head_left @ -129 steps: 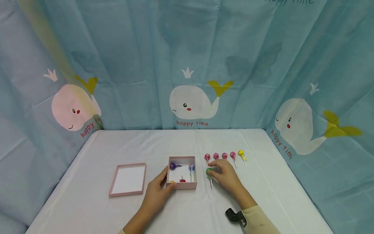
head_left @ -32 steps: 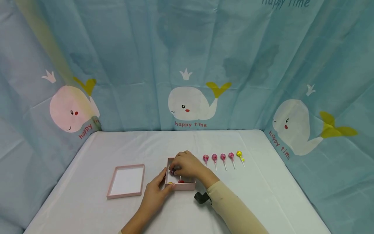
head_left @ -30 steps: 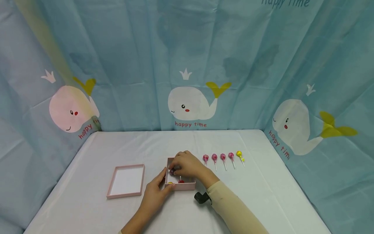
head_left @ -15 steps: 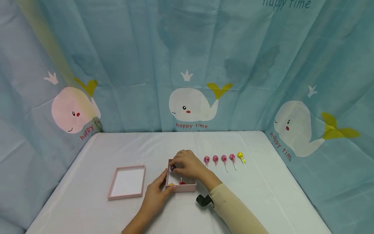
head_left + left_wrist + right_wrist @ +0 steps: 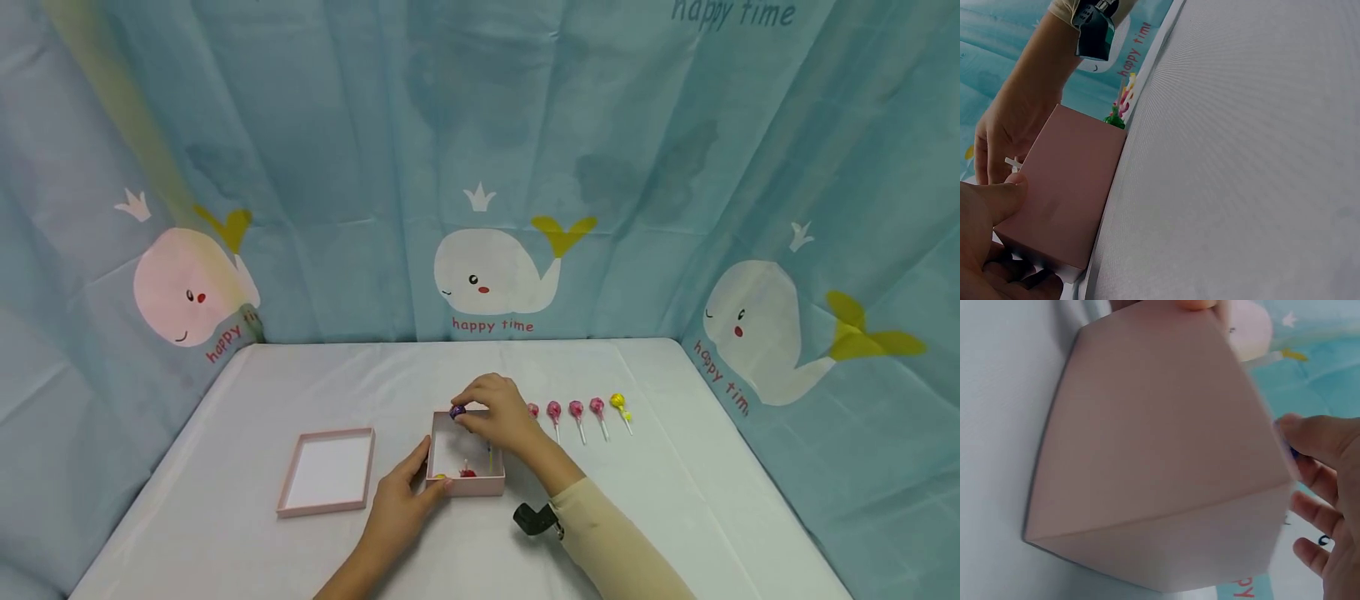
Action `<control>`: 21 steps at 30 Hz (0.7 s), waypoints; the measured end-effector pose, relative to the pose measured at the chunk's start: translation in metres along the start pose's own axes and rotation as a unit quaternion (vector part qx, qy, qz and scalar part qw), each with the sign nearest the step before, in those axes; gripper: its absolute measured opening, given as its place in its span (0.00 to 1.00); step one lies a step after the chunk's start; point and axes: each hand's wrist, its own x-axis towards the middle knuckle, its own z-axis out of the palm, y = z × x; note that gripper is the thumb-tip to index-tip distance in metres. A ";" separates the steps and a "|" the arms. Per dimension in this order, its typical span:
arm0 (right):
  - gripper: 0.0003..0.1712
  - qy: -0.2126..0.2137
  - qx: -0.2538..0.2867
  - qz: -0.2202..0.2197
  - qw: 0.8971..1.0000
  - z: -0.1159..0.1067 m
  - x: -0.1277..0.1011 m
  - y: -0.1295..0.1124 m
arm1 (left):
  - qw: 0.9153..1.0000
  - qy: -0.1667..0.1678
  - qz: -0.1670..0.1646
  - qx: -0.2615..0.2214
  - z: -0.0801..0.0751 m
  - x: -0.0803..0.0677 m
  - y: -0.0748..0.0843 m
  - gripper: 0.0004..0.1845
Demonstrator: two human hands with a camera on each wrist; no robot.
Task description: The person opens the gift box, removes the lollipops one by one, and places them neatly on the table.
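Observation:
My right hand pinches a purple lollipop by its wrapped head, at the back left rim of a small pink box. My left hand grips that box at its front left corner, thumb on the front wall and fingers along the side, as the left wrist view also shows. Inside the box are a red lollipop, part of a yellow one and the stick of another whose head is hidden by my right hand.
Left of the box lies its pink lid. To the right, several pink lollipops and a yellow lollipop lie in a row. A green lollipop shows behind the box in the left wrist view. A patterned curtain surrounds the table.
My right hand has gone from the green lollipop outside to the box, then raised the purple lollipop from inside up to the back rim. My left hand has kept its grip on the box.

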 end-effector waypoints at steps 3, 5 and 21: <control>0.11 0.026 0.015 0.015 0.999 -0.008 -0.002 -0.001 | 1.000 0.002 -0.004 0.003 0.000 0.000 0.000 0.46; 0.12 0.044 0.024 0.023 0.999 -0.014 -0.004 -0.003 | 1.000 0.000 -0.010 0.002 0.000 0.000 0.001 0.46; 0.14 0.122 0.058 0.055 0.989 -0.064 -0.029 -0.014 | 0.999 -0.009 -0.038 -0.002 0.001 -0.002 0.002 0.47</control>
